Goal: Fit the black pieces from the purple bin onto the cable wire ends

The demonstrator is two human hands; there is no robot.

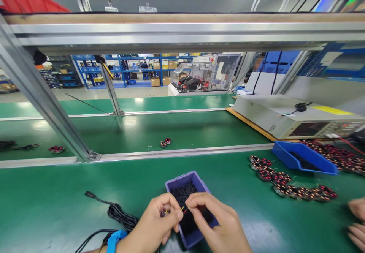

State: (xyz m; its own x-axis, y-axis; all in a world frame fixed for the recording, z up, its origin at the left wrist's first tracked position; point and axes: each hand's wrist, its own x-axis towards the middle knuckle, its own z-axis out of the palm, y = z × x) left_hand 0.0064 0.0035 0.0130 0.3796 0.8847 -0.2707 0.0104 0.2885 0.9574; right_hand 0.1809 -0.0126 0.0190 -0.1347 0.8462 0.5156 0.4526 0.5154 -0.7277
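Thin coloured wires [182, 208], yellow and red at their tips, stick out of my left hand [162, 217], which is closed in a pinch around them. My right hand [212, 217] faces it, thumb and forefinger pinched together close to the wire tips. Whatever sits between those right fingertips is too small to make out. Both hands are over a purple bin [190, 177] filled with small black pieces [184, 193] that look like short tubes. A coiled black cable [121, 215] with a plug lies beside my left wrist, which wears a blue band [115, 241].
Motor stators with copper windings [285, 181] lie in rows at right, near a blue bin [303, 158]. Behind that stands a grey bench instrument [299, 112]. A metal frame post [48, 105] rises at left. Another person's hand [357, 219] shows at the right edge.
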